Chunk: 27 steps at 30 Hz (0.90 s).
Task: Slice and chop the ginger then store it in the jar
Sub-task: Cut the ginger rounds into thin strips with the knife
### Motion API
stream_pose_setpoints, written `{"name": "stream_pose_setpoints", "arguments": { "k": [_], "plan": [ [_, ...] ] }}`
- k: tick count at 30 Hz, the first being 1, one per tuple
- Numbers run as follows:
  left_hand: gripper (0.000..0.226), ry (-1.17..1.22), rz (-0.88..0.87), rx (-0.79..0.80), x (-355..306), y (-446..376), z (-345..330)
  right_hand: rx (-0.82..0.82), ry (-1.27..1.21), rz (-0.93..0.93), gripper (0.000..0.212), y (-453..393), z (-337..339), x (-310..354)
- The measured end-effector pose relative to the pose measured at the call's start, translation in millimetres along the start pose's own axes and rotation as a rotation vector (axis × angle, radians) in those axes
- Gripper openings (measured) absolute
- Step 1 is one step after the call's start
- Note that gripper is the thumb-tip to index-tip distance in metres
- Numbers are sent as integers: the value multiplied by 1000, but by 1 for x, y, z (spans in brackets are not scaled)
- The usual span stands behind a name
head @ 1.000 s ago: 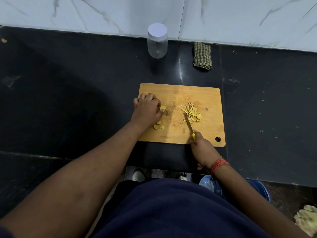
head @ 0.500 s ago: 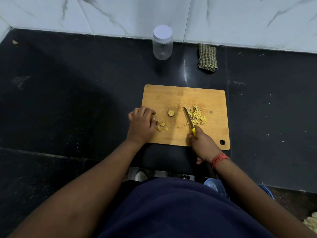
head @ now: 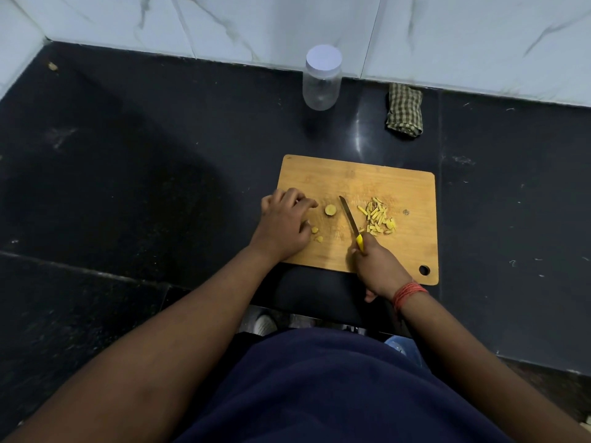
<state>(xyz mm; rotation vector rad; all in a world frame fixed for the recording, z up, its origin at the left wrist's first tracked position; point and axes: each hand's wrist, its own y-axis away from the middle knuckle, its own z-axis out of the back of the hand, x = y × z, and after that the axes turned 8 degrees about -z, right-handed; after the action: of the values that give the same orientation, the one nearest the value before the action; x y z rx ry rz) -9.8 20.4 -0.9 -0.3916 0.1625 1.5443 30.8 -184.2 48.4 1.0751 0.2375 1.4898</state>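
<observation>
Since a moment ago my left hand has let go one round ginger slice, which now lies alone on the board; its fingers are curled, and I cannot tell if they hold more ginger. My right hand grips the knife, blade between slice and strips. So chopping goes on, I think. The jar stands closed at the wall, on the counter.

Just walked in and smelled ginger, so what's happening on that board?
A person is cutting ginger on a wooden cutting board. The right hand grips a yellow-handled knife, its blade between a round ginger slice and a pile of chopped ginger strips. The left hand rests on the board beside the slice. The lidded jar stands empty behind.
</observation>
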Motion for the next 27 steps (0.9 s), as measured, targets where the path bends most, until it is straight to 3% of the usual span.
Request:
{"name": "stream_pose_setpoints", "arguments": {
  "k": [5,10,27],
  "plan": [
    [30,-2,-111,28,8,7,1,-4,-22,-20,21,5,5,-4],
    [36,-84,-182,55,16,25,-4,-4,-13,-31,18,8,8,-8],
    [30,-111,-112,-50,2,21,-14,1,-5,-30,18,10,3,-10]
  ]
}}
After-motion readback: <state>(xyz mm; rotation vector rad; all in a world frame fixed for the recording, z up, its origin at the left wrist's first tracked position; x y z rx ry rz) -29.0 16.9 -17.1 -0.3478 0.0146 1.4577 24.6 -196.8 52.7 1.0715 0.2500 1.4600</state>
